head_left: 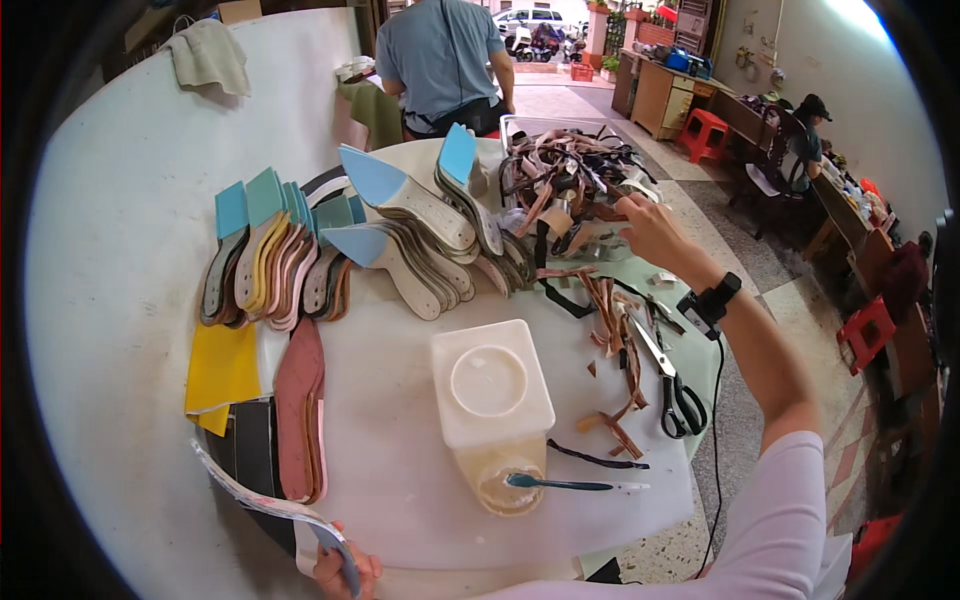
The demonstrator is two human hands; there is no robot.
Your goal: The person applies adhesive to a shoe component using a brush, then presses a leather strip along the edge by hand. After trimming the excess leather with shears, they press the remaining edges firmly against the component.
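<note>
At the lower edge, my left hand (347, 572) is closed round the end of a shoe insole (265, 505), which is seen nearly edge-on with a bluish patch by the fingers. My right hand (648, 226) is stretched out to a bin of scrap strips (570, 175) at the far side of the table. Its fingers are drawn together at the edge of the pile; what they pinch is too small to make out. Beneath the insole lie pink insoles (303, 420) and black sheet pieces (250, 455).
Stacks of insoles (400, 270) with blue ends stand at the back left. A white plastic tub (492, 385) and a glue-smeared pot (512, 490) with a blue-handled brush (560, 484) sit mid-table. Black-handled scissors (672, 385) and loose strips (622, 370) lie right. Another person (440, 65) sits beyond.
</note>
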